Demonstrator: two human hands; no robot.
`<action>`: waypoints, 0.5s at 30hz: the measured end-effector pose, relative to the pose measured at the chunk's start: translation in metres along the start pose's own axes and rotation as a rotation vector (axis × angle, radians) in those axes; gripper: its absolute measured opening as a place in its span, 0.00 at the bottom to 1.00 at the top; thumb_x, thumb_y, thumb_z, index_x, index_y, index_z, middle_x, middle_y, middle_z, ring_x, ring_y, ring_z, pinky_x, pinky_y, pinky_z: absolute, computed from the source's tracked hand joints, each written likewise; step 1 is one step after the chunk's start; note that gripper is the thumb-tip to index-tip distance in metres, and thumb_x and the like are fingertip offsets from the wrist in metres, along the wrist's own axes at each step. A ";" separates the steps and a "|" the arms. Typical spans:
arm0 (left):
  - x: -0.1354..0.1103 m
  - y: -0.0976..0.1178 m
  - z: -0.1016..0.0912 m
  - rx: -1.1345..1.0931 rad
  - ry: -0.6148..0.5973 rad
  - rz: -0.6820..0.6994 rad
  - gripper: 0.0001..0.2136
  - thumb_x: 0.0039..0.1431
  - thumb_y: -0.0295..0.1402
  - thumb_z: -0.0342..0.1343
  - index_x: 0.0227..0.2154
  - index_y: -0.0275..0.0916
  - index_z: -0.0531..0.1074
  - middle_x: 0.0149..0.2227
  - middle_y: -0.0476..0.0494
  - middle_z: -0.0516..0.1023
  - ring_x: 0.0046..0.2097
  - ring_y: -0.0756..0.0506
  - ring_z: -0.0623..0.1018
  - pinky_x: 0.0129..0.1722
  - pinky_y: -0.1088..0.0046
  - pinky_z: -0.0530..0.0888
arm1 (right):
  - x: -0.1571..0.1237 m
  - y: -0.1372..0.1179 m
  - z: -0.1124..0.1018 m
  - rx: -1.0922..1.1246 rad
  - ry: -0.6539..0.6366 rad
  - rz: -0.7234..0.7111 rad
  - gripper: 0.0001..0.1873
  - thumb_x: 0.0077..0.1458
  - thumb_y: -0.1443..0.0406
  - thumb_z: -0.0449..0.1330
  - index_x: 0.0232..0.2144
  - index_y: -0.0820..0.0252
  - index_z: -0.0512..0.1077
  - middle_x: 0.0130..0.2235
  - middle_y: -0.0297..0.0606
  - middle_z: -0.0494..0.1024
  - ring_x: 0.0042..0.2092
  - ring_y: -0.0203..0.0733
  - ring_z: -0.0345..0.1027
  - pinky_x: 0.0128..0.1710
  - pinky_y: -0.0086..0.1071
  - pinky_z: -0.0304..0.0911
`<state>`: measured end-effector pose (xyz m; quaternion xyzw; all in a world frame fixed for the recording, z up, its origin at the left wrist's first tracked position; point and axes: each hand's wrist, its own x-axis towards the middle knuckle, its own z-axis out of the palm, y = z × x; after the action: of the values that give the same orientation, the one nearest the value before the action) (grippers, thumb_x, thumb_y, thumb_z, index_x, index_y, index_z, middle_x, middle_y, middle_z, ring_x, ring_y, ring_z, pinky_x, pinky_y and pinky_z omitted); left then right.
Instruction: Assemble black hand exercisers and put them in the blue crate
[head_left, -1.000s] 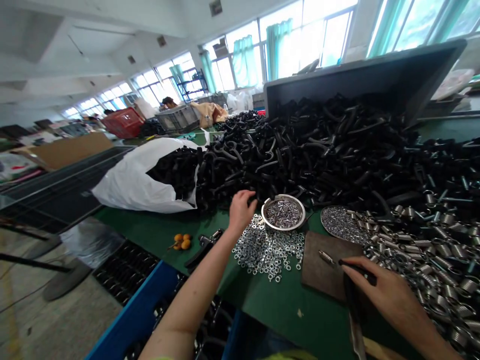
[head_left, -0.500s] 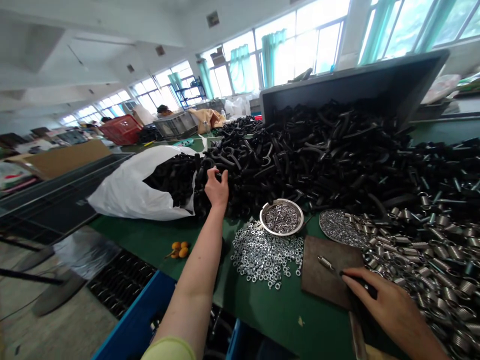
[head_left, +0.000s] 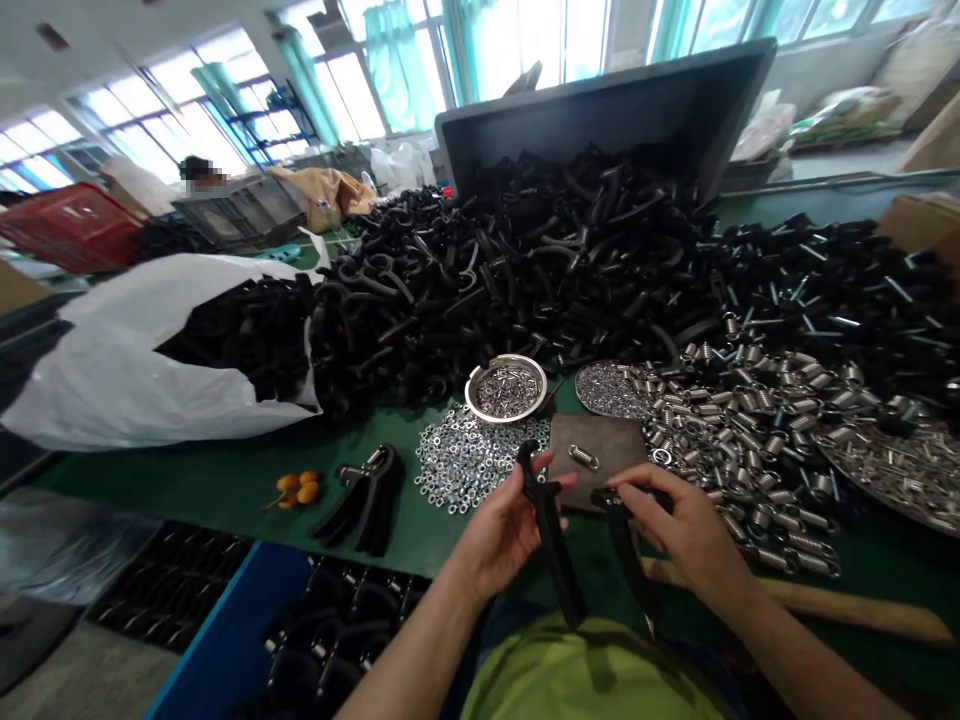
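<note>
My left hand (head_left: 491,545) is closed around a long black handle piece (head_left: 556,555) with a curved top end, held tilted in front of my body. Close by on the right, my right hand (head_left: 682,525) pinches another black handle piece (head_left: 628,555) near its upper end; its lower part hangs down. The two pieces are apart. Just beyond my hands, a small coil spring (head_left: 583,457) lies on a flat brown metal plate (head_left: 562,432). A black clamp-like assembly (head_left: 371,495) rests on the green table to the left.
Loose nuts (head_left: 454,460) lie before a metal bowl (head_left: 471,408) of pins. Coil springs (head_left: 757,440) are heaped at right. Black handle pieces (head_left: 525,270) pile up behind, spilling from a grey crate (head_left: 600,105). Left are a white sack (head_left: 97,360), orange fruits (head_left: 298,487) and a blue bin (head_left: 217,620).
My left hand has drawn back from the black pile to my front, bringing a handle piece. My right hand has moved off the plate towards my body. The view has turned right and down.
</note>
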<state>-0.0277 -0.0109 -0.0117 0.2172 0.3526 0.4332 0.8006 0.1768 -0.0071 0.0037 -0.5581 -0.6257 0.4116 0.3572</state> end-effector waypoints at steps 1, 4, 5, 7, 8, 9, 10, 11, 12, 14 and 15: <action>0.001 -0.015 0.005 -0.053 0.043 -0.017 0.20 0.59 0.47 0.49 0.48 0.39 0.64 0.39 0.41 0.77 0.30 0.52 0.75 0.32 0.76 0.73 | -0.003 -0.003 0.003 0.011 -0.004 -0.018 0.14 0.55 0.56 0.54 0.31 0.58 0.74 0.30 0.34 0.77 0.33 0.39 0.71 0.32 0.29 0.65; 0.003 -0.040 0.020 -0.028 0.190 0.024 0.22 0.56 0.53 0.48 0.42 0.39 0.63 0.25 0.49 0.74 0.18 0.55 0.67 0.18 0.81 0.63 | -0.010 -0.009 0.010 0.020 0.036 -0.065 0.14 0.55 0.57 0.54 0.28 0.58 0.74 0.29 0.34 0.77 0.32 0.38 0.71 0.33 0.28 0.64; 0.004 -0.042 0.024 0.016 0.224 0.051 0.23 0.55 0.55 0.48 0.40 0.39 0.63 0.23 0.50 0.72 0.17 0.55 0.65 0.16 0.81 0.61 | -0.012 -0.011 0.012 0.016 0.057 -0.071 0.13 0.55 0.57 0.54 0.28 0.58 0.74 0.29 0.34 0.77 0.32 0.38 0.71 0.33 0.27 0.64; 0.003 -0.042 0.029 0.094 0.250 0.086 0.24 0.54 0.57 0.45 0.36 0.39 0.61 0.20 0.52 0.69 0.16 0.55 0.63 0.16 0.82 0.59 | -0.016 -0.014 0.014 0.003 0.087 -0.078 0.13 0.55 0.58 0.55 0.27 0.58 0.74 0.27 0.33 0.77 0.31 0.37 0.70 0.31 0.27 0.63; 0.003 -0.041 0.031 0.115 0.255 0.094 0.23 0.54 0.57 0.45 0.35 0.39 0.60 0.19 0.53 0.68 0.17 0.55 0.63 0.17 0.82 0.59 | -0.018 -0.014 0.015 -0.007 0.089 -0.084 0.12 0.55 0.58 0.55 0.27 0.58 0.74 0.27 0.33 0.77 0.30 0.37 0.70 0.31 0.26 0.63; 0.002 -0.039 0.032 0.126 0.256 0.096 0.23 0.54 0.57 0.44 0.34 0.39 0.59 0.19 0.54 0.66 0.17 0.55 0.62 0.17 0.82 0.59 | -0.020 -0.015 0.015 -0.017 0.085 -0.095 0.12 0.55 0.59 0.55 0.27 0.58 0.74 0.27 0.32 0.77 0.30 0.36 0.70 0.31 0.26 0.63; 0.001 -0.036 0.033 0.130 0.255 0.095 0.22 0.55 0.57 0.44 0.33 0.40 0.58 0.19 0.55 0.64 0.17 0.55 0.62 0.17 0.82 0.59 | -0.021 -0.015 0.016 -0.028 0.080 -0.110 0.11 0.55 0.59 0.55 0.27 0.57 0.73 0.27 0.32 0.77 0.30 0.36 0.70 0.31 0.25 0.62; 0.000 -0.034 0.034 0.134 0.246 0.099 0.21 0.55 0.56 0.45 0.34 0.41 0.57 0.19 0.56 0.63 0.17 0.56 0.61 0.17 0.82 0.59 | -0.022 -0.015 0.017 -0.041 0.079 -0.126 0.11 0.56 0.60 0.55 0.27 0.57 0.73 0.27 0.31 0.77 0.30 0.35 0.70 0.30 0.25 0.62; -0.002 -0.032 0.034 0.146 0.230 0.108 0.20 0.55 0.55 0.46 0.34 0.41 0.56 0.20 0.57 0.62 0.18 0.56 0.60 0.17 0.82 0.59 | -0.022 -0.014 0.018 -0.057 0.083 -0.142 0.11 0.56 0.60 0.55 0.27 0.57 0.73 0.27 0.31 0.76 0.29 0.35 0.70 0.30 0.25 0.61; -0.006 -0.029 0.035 0.212 0.166 0.139 0.19 0.53 0.50 0.53 0.36 0.42 0.55 0.24 0.57 0.63 0.20 0.57 0.61 0.18 0.82 0.60 | -0.023 -0.012 0.019 -0.091 0.099 -0.171 0.11 0.56 0.61 0.54 0.26 0.57 0.72 0.25 0.30 0.76 0.28 0.34 0.69 0.29 0.25 0.60; -0.008 -0.027 0.035 0.268 0.132 0.157 0.21 0.49 0.47 0.59 0.37 0.43 0.55 0.26 0.57 0.64 0.22 0.57 0.63 0.20 0.82 0.61 | -0.024 -0.011 0.020 -0.107 0.105 -0.185 0.11 0.56 0.61 0.55 0.26 0.58 0.72 0.25 0.30 0.75 0.27 0.34 0.69 0.29 0.25 0.60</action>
<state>0.0101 -0.0336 -0.0038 0.3201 0.4410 0.4567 0.7031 0.1569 -0.0340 0.0060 -0.5369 -0.6761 0.3130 0.3958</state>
